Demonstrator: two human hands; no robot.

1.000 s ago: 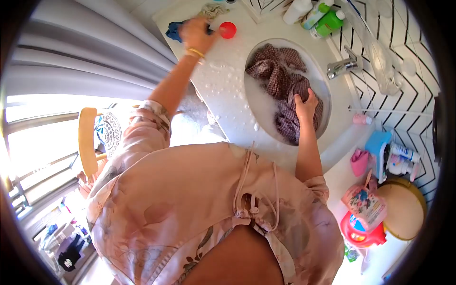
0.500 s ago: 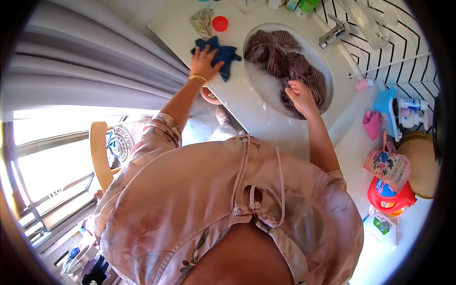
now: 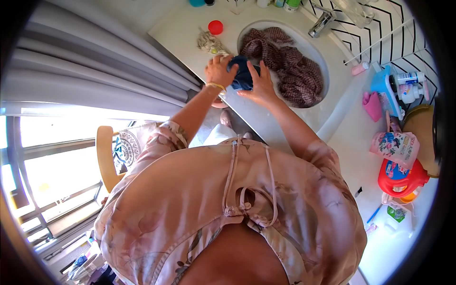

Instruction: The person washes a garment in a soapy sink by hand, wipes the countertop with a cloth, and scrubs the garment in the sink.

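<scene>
A dark blue cloth (image 3: 242, 75) is bunched on the white counter, left of the sink. My left hand (image 3: 220, 71) has hold of its left side, with the thumb over the fabric. From the right, my right hand (image 3: 261, 85) cups the same cloth, fingers spread along its edge and thumb on the near side. The fingertips are partly hidden by the folds. Beside the cloth, a brown checked garment (image 3: 299, 71) lies bunched in the oval sink (image 3: 327, 66), in cloudy, sudsy water.
A pale crumpled cloth (image 3: 209, 42) and a red cap (image 3: 215, 27) lie behind my left hand. The faucet (image 3: 323, 23) stands at the sink's far edge. To the right are a blue basket (image 3: 382, 85) and a red detergent bottle (image 3: 403, 178). Grey curtains (image 3: 95, 61) hang left.
The dark blue cloth has shifted right and toward me and is more bunched. My right hand has left the checked garment and come to the cloth beside my left hand. The view has shifted slightly.
</scene>
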